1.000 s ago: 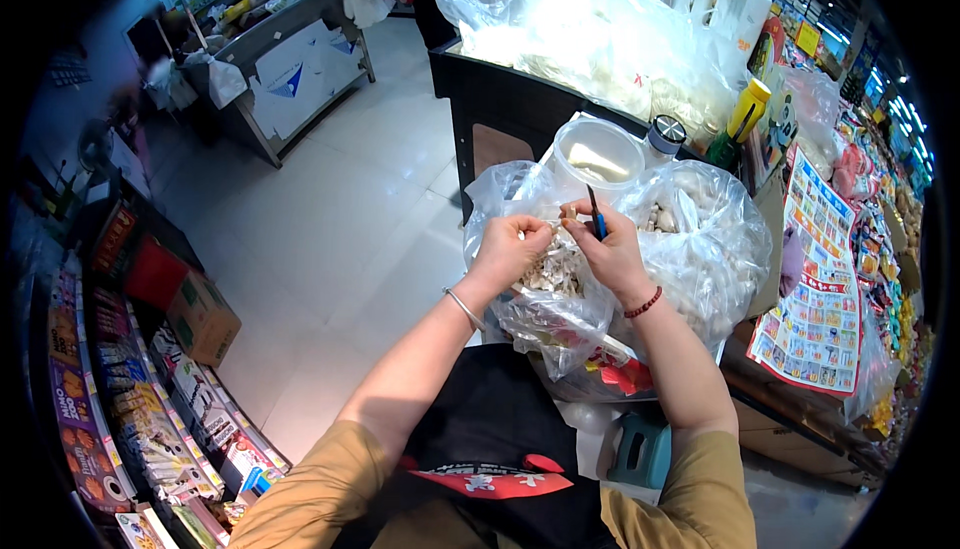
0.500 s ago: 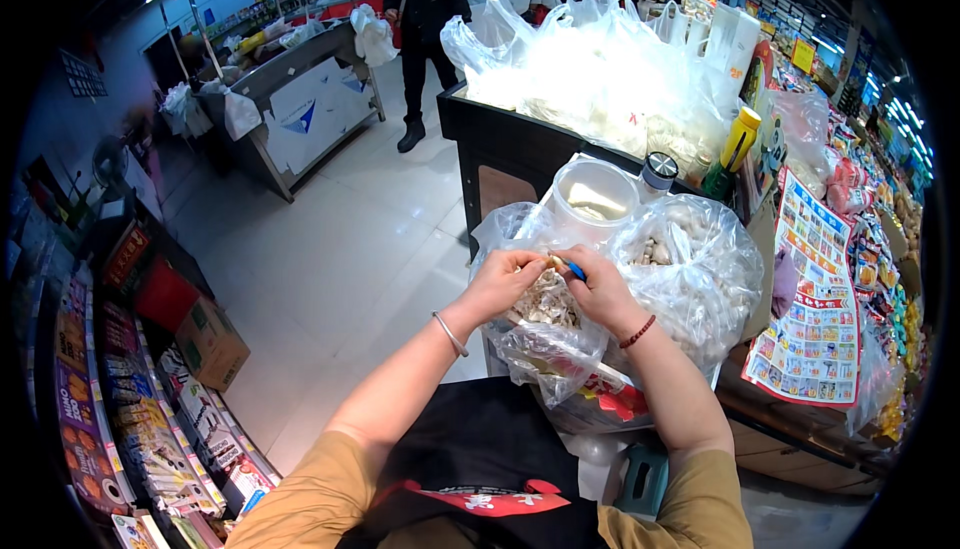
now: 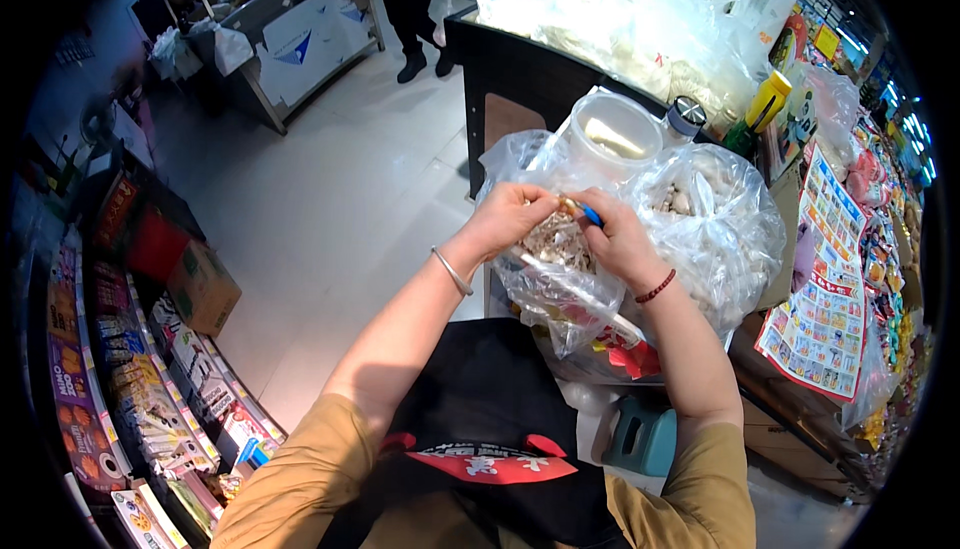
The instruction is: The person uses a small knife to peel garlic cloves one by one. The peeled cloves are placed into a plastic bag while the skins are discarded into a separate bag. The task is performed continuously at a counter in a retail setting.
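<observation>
My left hand (image 3: 510, 219) has thumb and fingers pinched on a small pale mushroom piece (image 3: 564, 204) above an open plastic bag of mushroom trimmings (image 3: 550, 247). My right hand (image 3: 618, 242) grips a small blue-handled knife (image 3: 590, 215), held at the piece, with the blade mostly hidden by fingers. To the right lies a larger clear bag of pale mushrooms (image 3: 720, 234). Behind my hands stand a translucent round tub (image 3: 640, 139) and a silver-lidded container (image 3: 686, 115).
A black counter (image 3: 500, 79) bears piled white bags. A yellow bottle (image 3: 768, 99), printed flyer (image 3: 810, 309) and packaged goods flank me rightward. Snack shelves (image 3: 140, 389) and a cardboard box (image 3: 205, 289) are lower left. A person (image 3: 405, 9) in dark clothing stands beyond, near a steel counter (image 3: 300, 54).
The knife, upright a second ago, is tilted down between my hands at the mushroom piece. The person in dark clothing has shifted their legs, and the camera's view has moved slightly.
</observation>
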`<state>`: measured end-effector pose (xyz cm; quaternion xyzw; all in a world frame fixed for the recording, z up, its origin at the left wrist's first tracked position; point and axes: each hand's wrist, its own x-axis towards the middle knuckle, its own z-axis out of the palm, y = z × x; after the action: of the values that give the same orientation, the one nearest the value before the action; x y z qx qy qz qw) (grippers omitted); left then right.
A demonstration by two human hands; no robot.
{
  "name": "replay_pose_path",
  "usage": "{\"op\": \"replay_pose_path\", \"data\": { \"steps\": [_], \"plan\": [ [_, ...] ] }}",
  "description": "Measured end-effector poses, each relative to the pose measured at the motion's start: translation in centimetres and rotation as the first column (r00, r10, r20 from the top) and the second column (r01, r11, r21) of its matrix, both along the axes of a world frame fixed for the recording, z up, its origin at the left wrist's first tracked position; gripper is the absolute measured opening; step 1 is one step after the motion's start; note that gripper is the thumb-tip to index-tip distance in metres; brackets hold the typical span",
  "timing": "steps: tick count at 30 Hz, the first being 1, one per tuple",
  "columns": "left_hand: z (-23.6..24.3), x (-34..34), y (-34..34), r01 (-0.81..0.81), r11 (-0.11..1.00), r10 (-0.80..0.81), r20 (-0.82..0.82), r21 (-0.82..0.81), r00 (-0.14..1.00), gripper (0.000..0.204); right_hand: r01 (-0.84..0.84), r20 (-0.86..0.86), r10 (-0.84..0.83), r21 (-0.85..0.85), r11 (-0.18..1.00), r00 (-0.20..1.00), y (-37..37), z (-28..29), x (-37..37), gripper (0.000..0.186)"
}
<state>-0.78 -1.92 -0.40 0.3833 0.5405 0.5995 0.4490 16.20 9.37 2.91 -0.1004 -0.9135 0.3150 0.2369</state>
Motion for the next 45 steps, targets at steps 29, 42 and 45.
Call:
{"op": "replay_pose_path", "data": {
  "steps": [29,42,45],
  "plan": [
    [-0.8,1.3,0.7,-0.217,0.975,0.223,-0.315,0.053,0.923,0.023,-0.084,-0.354,-0.207,-0.655,0.751,0.912,0.4,-0.5,-1.1,0.023],
    [-1.3,0.8,0.4,-0.092,0.976,0.112,-0.094,0.198,0.989,0.024,0.109,-0.078,-0.179,-0.538,0.836,0.981,-0.2,-1.7,-1.2,0.021],
    [-1.1,0.7,0.4,-0.102,0.980,0.116,-0.071,0.170,0.991,0.024,0.110,-0.058,-0.164,-0.523,0.845,0.985,-0.3,-1.7,-1.2,0.021]
  ]
}}
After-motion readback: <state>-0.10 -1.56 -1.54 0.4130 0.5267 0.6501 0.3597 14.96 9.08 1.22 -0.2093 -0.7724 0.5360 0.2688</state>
